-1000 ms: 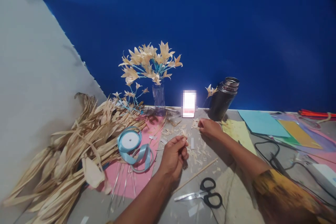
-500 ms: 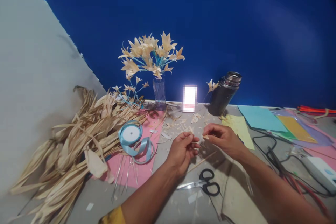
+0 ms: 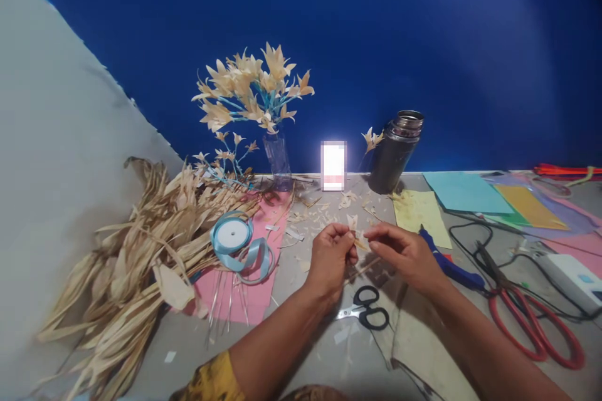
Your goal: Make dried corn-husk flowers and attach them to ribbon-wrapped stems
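My left hand (image 3: pixel 332 257) is closed in a pinch on a small tan strip of dried husk (image 3: pixel 360 243) that pokes out past the thumb. Close by on the right, my right hand (image 3: pixel 404 254) has its fingers stretched out, with the tips near the strip; whether they touch it I cannot tell. A pale pointed husk piece (image 3: pixel 352 222) shows just above the left fingers, held or lying behind them. Below the hands lie black-handled scissors (image 3: pixel 369 310). A spool of light blue ribbon (image 3: pixel 232 233) rests on pink paper (image 3: pixel 263 301) to the left.
Dried husks (image 3: pixel 126 263) are heaped at left. Behind stand a clear vase (image 3: pixel 278 163) of husk flowers (image 3: pixel 254 84) and a dark flask (image 3: pixel 396 153). Blue-handled pliers (image 3: pixel 451 266), red-handled scissors (image 3: pixel 531 319) and cables lie at right. Husk scraps litter the table's middle.
The husk strip has passed from my right fingers to my left hand, and the right fingers have straightened. The view has shifted, revealing the pliers and the red-handled scissors more fully.
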Tool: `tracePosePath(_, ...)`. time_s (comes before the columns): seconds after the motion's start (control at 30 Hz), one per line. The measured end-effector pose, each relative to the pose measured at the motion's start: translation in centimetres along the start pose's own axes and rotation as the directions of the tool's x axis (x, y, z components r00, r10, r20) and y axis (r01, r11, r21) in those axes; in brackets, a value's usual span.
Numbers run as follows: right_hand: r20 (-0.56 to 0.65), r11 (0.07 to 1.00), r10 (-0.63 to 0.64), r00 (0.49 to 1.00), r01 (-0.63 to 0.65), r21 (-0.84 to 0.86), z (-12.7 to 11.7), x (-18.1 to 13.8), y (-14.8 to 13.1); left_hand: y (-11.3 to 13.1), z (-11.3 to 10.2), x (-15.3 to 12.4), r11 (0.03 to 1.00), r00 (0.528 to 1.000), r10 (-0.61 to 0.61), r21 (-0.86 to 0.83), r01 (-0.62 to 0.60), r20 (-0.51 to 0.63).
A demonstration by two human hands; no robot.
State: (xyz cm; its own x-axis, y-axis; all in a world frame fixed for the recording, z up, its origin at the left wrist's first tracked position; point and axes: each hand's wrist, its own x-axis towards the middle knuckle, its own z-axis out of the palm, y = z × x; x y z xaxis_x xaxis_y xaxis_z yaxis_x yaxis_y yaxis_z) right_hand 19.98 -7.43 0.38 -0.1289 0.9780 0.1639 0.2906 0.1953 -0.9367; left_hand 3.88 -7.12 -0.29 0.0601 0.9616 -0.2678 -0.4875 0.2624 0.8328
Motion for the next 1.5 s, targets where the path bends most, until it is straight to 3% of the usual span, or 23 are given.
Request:
tracePosePath(0.07,-0.008,0.993,0.1,0.995,-0.099,0.065,-0.1,-0.6,0.1,0.1,0.2,0.2,0.997,0.998,0.054,0.063,-0.052,-0.03)
tracePosePath(0.17,0.029,0.981,0.149,0.988,-0.151,0.121,0.1,-1.1,0.3,0.0,0.6,0.1,0.997,0.998,0.059,0.055,-0.059,-0.011)
tracePosePath(0.37,0.009,0.941,0.228,0.974,-0.223,0.254,0.5,-1.6,1.1,-0.5,0.4,-0.1,0.946,0.97,-0.194,-0.236,0.224,0.143)
tracePosePath(0.47,-0.014,0.937,0.236,0.972,-0.223,0.267,0.4,-1.7,1.2,-0.2,0.0,-0.1,0.947,0.975,-0.192,-0.238,0.214,0.109)
tracePosePath(0.63,-0.052,0.973,0.198,0.979,-0.19,0.129,0.4,-1.8,1.0,0.1,0.2,-0.6,0.97,0.989,-0.122,-0.2,0.137,0.085)
tracePosePath(0.83,-0.007,0.983,0.183,0.983,-0.182,0.026,0.0,-1.8,0.8,-0.2,0.4,-0.8,0.999,0.999,-0.03,0.029,0.029,0.027)
tracePosePath(0.93,-0.039,0.967,0.223,0.974,-0.216,0.138,0.0,-1.7,0.7,-0.5,0.5,-0.8,0.998,0.998,-0.052,0.02,0.052,0.027)
tracePosePath(1.07,-0.04,0.868,0.308,0.95,-0.264,0.42,1.1,-1.6,0.7,-1.1,1.0,-1.0,0.985,0.998,-0.066,-0.157,0.069,0.02)
tracePosePath(1.17,-0.015,0.804,0.314,0.949,-0.257,0.537,2.3,-1.6,0.7,-1.7,1.2,-1.2,0.966,0.998,-0.068,-0.25,0.07,0.013)
tracePosePath(1.33,-0.051,0.794,0.345,0.937,-0.262,0.549,2.6,-1.6,1.0,-1.6,0.8,-1.0,0.967,0.996,-0.084,-0.24,0.085,0.015)
tracePosePath(1.5,-0.056,0.848,0.377,0.925,-0.32,0.423,1.9,-1.7,0.8,-0.7,0.3,-0.5,0.991,0.997,-0.076,-0.113,0.078,0.016)
